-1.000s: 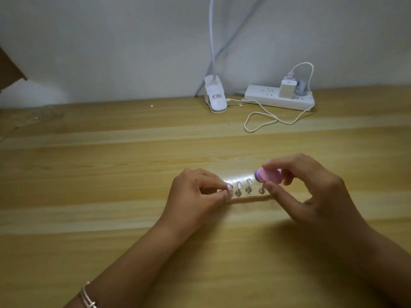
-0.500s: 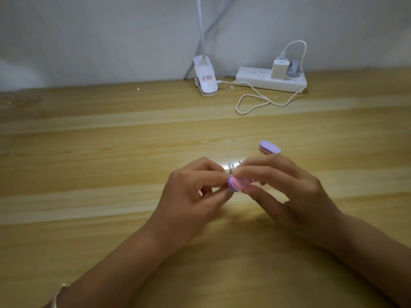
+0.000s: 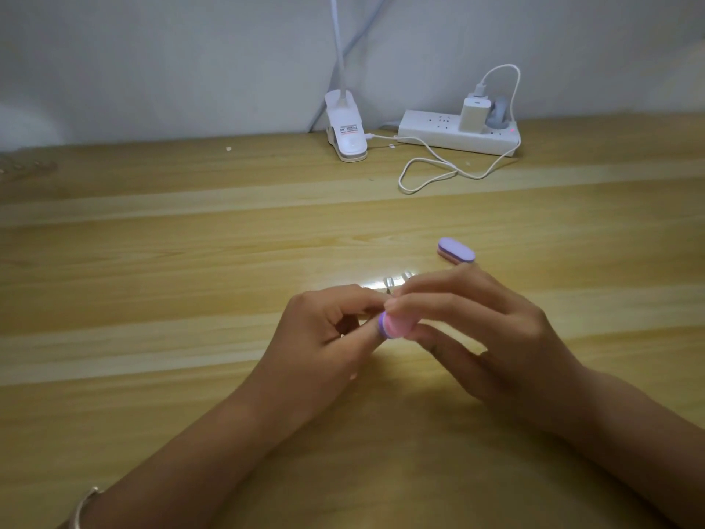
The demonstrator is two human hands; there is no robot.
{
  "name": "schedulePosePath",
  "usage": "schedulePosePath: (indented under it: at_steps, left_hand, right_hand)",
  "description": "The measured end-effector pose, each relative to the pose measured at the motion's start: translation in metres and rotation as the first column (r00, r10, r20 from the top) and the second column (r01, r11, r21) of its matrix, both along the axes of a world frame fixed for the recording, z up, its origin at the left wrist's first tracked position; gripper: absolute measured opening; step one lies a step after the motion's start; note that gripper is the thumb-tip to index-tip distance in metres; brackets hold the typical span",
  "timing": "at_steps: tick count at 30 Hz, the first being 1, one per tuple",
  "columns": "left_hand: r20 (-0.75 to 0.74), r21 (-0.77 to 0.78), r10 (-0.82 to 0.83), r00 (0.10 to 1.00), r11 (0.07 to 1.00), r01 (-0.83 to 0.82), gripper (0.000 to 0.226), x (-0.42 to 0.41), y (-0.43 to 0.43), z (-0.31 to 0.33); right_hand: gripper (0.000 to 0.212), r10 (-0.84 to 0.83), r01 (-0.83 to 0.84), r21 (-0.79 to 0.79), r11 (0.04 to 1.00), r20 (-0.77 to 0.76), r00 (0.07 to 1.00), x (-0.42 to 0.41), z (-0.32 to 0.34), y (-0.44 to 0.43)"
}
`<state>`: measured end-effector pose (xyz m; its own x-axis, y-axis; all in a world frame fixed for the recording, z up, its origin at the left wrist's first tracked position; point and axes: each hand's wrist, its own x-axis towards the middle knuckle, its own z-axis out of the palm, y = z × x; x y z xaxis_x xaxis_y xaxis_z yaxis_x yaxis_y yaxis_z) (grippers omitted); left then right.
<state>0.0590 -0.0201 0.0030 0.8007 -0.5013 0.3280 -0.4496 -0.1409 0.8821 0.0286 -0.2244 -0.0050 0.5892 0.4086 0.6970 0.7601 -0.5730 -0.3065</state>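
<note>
Head view. Right hand (image 3: pixel 477 337) pinches a small pink block with a purple end (image 3: pixel 396 325) between thumb and fingers, just above the bench (image 3: pixel 190 261), near the middle. Left hand (image 3: pixel 324 334) has its fingers curled in, nothing seen in its grip, thumb tip against the block's purple end. Second block (image 3: pixel 456 251) lies flat just beyond the right hand. Small metal bits (image 3: pixel 396 279) show behind the fingers. Power strip (image 3: pixel 431 134) at the wall.

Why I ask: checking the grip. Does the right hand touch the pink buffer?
Touching. The head view shows the right hand pinching the pink buffer, fingers above and thumb below, no gap visible.
</note>
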Motion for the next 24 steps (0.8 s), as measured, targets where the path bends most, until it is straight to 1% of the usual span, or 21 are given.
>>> schedulePosePath:
  at_steps: [2, 5, 6, 10, 14, 18, 21, 22, 24]
  left_hand:
    - [-0.055, -0.047, -0.017, 0.998, 0.999, 0.014, 0.010, 0.001, 0.002, 0.000]
    - [-0.131, -0.086, -0.004, 0.991, 0.996, -0.007, 0.012, 0.003, 0.003, -0.003]
    - [-0.142, -0.088, -0.005, 0.990, 0.996, -0.008, 0.013, 0.003, 0.002, -0.003]
    - [-0.134, -0.109, -0.027, 0.991, 0.994, 0.012, 0.016, 0.004, 0.003, -0.004]
    - [-0.149, -0.101, -0.006, 0.989, 0.995, -0.009, 0.015, 0.004, 0.002, -0.006]
    - [-0.132, -0.095, -0.037, 0.991, 0.995, 0.025, 0.014, 0.003, 0.003, -0.005]
    - [-0.141, -0.093, -0.001, 0.990, 0.996, -0.013, 0.014, 0.003, 0.001, -0.006]
    - [-0.133, -0.086, 0.004, 0.991, 0.996, -0.015, 0.014, 0.003, 0.001, -0.006]
    - [-0.084, -0.068, -0.003, 0.996, 0.998, -0.002, 0.012, 0.002, 0.001, -0.005]
  right_hand:
    - [0.016, -0.001, 0.001, -0.013, 1.000, 0.023, 1.000, 0.001, 0.002, 0.001]
    - [0.016, -0.064, 0.064, 0.031, 0.997, -0.030, 0.998, 0.006, 0.005, -0.004]
    - [0.016, -0.061, 0.063, 0.040, 0.997, -0.041, 0.997, 0.005, 0.005, -0.004]
    - [0.016, -0.002, 0.002, 0.012, 1.000, -0.009, 1.000, 0.003, 0.003, 0.002]
    - [0.020, -0.052, 0.057, 0.046, 0.997, -0.093, 0.994, 0.007, 0.003, -0.007]
    - [0.017, 0.027, -0.026, 0.020, 0.999, -0.039, 0.999, 0.002, 0.004, 0.000]
    - [0.018, -0.047, 0.050, 0.035, 0.998, -0.086, 0.995, 0.007, 0.005, -0.010]
    - [0.018, -0.051, 0.055, 0.037, 0.998, -0.098, 0.994, 0.007, 0.005, -0.010]
    - [0.016, -0.009, 0.010, 0.014, 1.000, -0.078, 0.997, 0.004, 0.006, -0.003]
